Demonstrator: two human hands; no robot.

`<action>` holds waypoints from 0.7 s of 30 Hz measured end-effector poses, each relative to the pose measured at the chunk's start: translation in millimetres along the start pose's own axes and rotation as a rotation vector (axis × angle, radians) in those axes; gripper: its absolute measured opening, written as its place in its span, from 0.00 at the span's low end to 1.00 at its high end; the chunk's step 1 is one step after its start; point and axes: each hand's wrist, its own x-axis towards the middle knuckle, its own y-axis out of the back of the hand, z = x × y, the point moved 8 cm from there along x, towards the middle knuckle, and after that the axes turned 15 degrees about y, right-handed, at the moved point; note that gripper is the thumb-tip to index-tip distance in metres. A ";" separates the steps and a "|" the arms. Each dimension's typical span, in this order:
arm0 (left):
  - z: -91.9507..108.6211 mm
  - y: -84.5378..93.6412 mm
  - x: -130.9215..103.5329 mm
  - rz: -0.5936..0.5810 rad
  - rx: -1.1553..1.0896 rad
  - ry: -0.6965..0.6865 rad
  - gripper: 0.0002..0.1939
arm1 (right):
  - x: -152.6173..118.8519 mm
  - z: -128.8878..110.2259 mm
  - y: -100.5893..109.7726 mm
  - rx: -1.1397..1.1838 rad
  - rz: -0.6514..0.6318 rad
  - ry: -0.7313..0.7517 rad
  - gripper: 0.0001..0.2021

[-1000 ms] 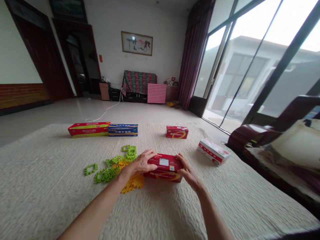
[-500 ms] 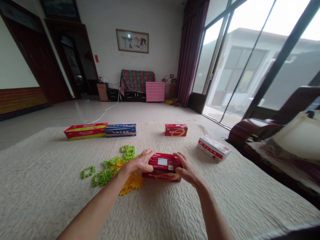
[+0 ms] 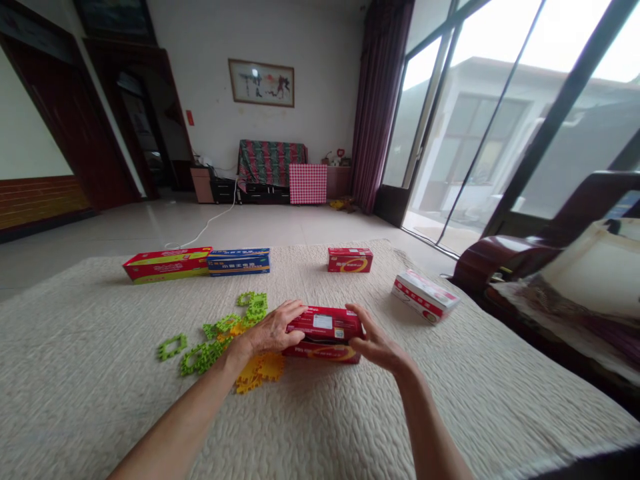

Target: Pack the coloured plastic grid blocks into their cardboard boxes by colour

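A red cardboard box (image 3: 320, 352) with a white label on top sits on the quilted cover in front of me. A dark gap runs along the front edge of its lid (image 3: 323, 323). My left hand (image 3: 278, 328) grips the box's left part, fingers over the top and thumb by the front edge. At the right end, my right hand (image 3: 374, 339) holds it with fingers at the back corner and thumb at the front. Beside my left hand lie yellow interlocking plastic pieces (image 3: 270, 367) and green ones (image 3: 203, 357), partly hidden by my left forearm.
Farther back stand a red-and-yellow box (image 3: 167, 265), a blue box (image 3: 239, 262) touching it, and a smaller red box (image 3: 349, 260). A white-and-red box (image 3: 425, 297) lies angled to the right. The cream quilted cover (image 3: 320, 427) spreads beneath everything. A dark wooden armrest (image 3: 493, 257) stands right.
My left hand has slid slightly left along the box top, and more of the lid shows. The right hand stays at its end. The whole view has shifted a little.
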 end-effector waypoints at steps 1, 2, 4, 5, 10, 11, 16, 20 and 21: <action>-0.2 0.0 -0.3 0.011 -0.003 -0.012 0.31 | 0.0 1.4 -1.2 0.035 0.001 -0.014 0.33; -0.2 0.2 -0.6 0.023 -0.007 -0.024 0.30 | -0.3 3.5 -3.0 0.075 -0.003 -0.031 0.31; -0.8 1.1 -1.1 0.045 -0.019 -0.037 0.28 | -1.8 7.7 -5.6 0.111 -0.007 -0.061 0.28; -1.7 1.5 -1.4 0.051 -0.028 -0.034 0.28 | -2.7 9.3 -6.3 0.111 -0.006 -0.070 0.27; -11.5 4.5 -2.3 0.024 -0.118 0.046 0.33 | -5.7 8.5 -6.6 0.170 0.024 -0.096 0.25; -13.4 5.9 -2.8 0.021 -0.137 0.059 0.34 | -5.7 7.3 -6.2 0.194 0.036 -0.104 0.24; -22.2 13.2 -5.1 0.053 -0.280 0.085 0.30 | -2.0 0.7 -3.4 0.266 0.087 -0.099 0.20; -32.5 12.6 -3.8 0.095 -0.407 0.150 0.34 | 0.3 -0.1 -1.0 0.296 0.150 -0.124 0.19; -33.8 11.5 -3.2 0.103 -0.431 0.155 0.36 | 0.1 0.5 -0.5 0.305 0.167 -0.147 0.18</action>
